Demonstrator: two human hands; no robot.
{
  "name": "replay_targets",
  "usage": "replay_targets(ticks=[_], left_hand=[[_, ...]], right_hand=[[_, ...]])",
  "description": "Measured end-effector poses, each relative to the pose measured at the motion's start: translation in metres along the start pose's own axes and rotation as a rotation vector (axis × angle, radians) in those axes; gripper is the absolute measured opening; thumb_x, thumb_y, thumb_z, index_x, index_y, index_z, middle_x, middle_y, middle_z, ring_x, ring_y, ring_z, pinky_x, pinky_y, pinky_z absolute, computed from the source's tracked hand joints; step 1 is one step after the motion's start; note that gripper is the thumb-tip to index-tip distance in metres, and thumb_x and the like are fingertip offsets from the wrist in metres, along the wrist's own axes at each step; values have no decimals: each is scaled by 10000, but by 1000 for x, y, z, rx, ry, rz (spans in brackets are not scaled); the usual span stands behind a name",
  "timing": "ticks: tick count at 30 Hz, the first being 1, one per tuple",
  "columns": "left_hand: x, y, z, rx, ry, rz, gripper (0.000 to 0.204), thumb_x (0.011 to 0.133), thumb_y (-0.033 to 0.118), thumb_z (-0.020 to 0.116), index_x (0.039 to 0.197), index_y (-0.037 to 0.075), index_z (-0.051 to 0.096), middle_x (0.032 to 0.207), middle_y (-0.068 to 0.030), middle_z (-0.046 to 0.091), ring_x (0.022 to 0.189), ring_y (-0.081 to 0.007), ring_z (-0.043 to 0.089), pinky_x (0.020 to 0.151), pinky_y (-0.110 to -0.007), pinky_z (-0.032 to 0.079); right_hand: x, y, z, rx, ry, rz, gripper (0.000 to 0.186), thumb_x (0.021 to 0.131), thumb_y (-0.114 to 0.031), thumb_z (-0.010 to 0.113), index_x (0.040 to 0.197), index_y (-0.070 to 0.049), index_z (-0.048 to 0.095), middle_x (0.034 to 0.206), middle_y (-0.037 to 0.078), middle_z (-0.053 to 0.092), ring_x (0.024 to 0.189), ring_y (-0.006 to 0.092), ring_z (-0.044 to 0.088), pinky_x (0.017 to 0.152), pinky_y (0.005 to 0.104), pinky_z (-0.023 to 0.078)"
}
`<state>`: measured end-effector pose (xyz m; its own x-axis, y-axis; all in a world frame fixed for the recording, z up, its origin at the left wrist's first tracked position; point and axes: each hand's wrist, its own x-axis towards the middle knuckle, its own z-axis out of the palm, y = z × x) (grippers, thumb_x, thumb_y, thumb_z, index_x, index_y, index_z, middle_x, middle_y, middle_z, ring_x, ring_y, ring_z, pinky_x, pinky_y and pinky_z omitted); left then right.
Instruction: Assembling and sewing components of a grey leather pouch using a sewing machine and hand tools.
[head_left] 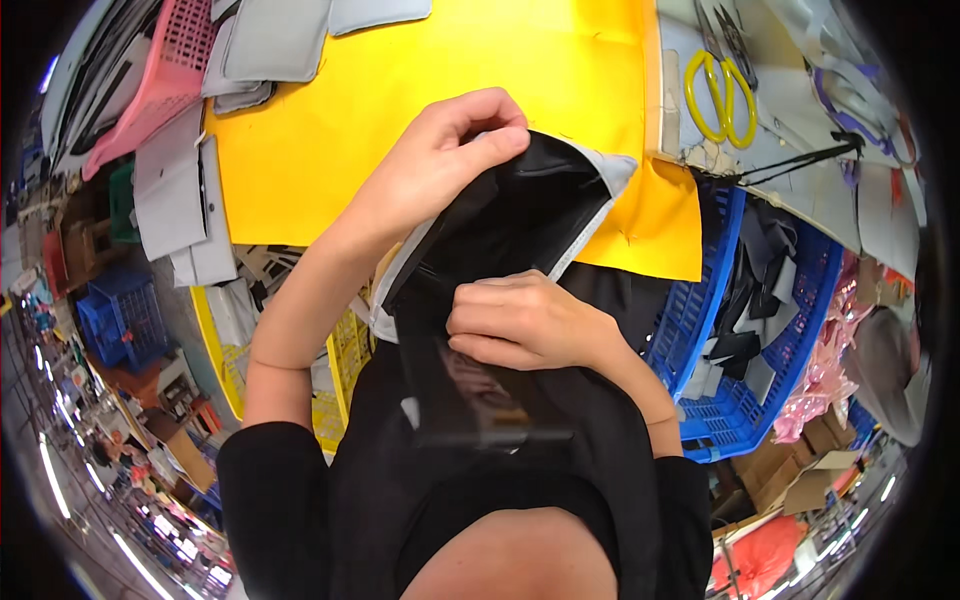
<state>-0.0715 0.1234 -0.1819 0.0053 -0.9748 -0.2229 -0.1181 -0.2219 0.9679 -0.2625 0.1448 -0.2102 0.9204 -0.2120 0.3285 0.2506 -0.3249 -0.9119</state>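
A grey pouch point(590, 235) with a black lining gapes wide in front of my chest, above the near edge of a yellow sheet. My left hand point(455, 145) pinches its far rim between thumb and fingers. At the near rim, my right hand point(525, 322) is closed with the fingers curled over the edge. Below that hand hangs a dark, glossy panel point(475, 395) with reflections on it. I cannot tell whether this panel is part of the pouch. The pouch's bottom is dark inside.
The yellow sheet point(420, 70) covers the worktop, with grey padded pieces point(275, 40) at its far left. Yellow-handled scissors point(722, 100) lie at the far right. A blue basket point(740, 400) of scraps stands right, a yellow basket point(340, 375) left, and a pink basket point(160, 90) far left.
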Motion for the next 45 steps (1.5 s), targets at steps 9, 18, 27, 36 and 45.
replay_targets(ticks=[9, 18, 27, 36, 45], left_hand=[[4, -17, -7, -182, -74, -45, 133, 962, 165, 639, 928, 38, 654, 869, 23, 597, 824, -58, 495, 802, -193, 387], [5, -43, -6, -555, -95, -263, 102, 957, 128, 655, 936, 31, 676, 865, 26, 631, 776, -46, 533, 766, -159, 413], [4, -31, -11, -459, -151, -35, 126, 961, 138, 653, 913, 30, 696, 846, 4, 647, 771, -51, 549, 746, -180, 444], [-3, -14, -4, -222, -85, -53, 111, 932, 128, 662, 983, 30, 654, 915, -12, 641, 824, -79, 548, 799, -213, 440], [-4, -16, 9, 70, 69, 66, 318, 820, 57, 684, 1124, 4, 610, 1039, -78, 650, 946, -163, 581, 912, -273, 448]], right_hand=[[3, 3, 3, -131, -95, 121, 105, 929, -85, 598, 859, -40, 534, 828, 94, 550, 687, 290, 556, 616, 366, 470], [11, -1, 7, -215, -105, 163, 81, 919, -64, 609, 859, -37, 561, 819, 96, 561, 673, 279, 550, 614, 339, 459], [9, -4, -18, -784, 669, -19, 258, 768, -106, 768, 1006, -70, 676, 1027, 58, 668, 821, 211, 614, 730, 286, 488], [10, 15, -50, -927, 711, 319, 259, 734, -100, 806, 954, -35, 686, 887, 86, 666, 803, 256, 612, 776, 321, 482], [11, 30, -54, -811, 788, 525, 235, 773, -211, 784, 886, -43, 666, 823, 84, 670, 733, 265, 608, 688, 353, 486]])
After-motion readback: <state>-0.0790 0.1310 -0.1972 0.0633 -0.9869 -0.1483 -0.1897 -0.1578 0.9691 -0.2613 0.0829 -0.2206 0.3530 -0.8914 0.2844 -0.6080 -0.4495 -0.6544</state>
